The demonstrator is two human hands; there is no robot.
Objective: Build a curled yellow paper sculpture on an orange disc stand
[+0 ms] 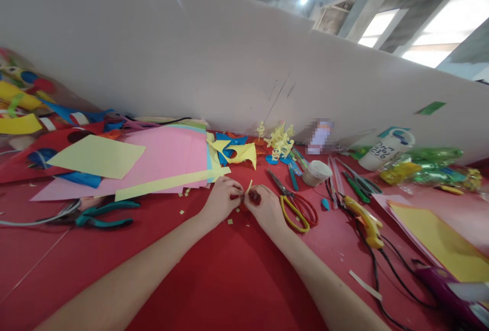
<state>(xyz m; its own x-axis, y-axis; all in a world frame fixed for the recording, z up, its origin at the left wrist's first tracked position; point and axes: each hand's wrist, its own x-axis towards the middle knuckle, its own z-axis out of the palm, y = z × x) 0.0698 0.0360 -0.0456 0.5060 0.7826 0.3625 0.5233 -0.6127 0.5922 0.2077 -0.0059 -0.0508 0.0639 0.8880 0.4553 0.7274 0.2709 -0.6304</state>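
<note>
Slanting forward-right, a yellow strip (250, 185) is pinched in right hand (263, 204); left hand (224, 197) curled, hold unclear.

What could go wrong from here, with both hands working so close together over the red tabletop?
The thin pale-yellow paper strip at the right hand's fingertips is small, so it could slip or crease.
The metal scissors with red and yellow handles lie close beside that hand; a sideways move might knock them.
Small pale-yellow paper scraps lie near the hands, so a dropped strip might get mixed in.
</note>
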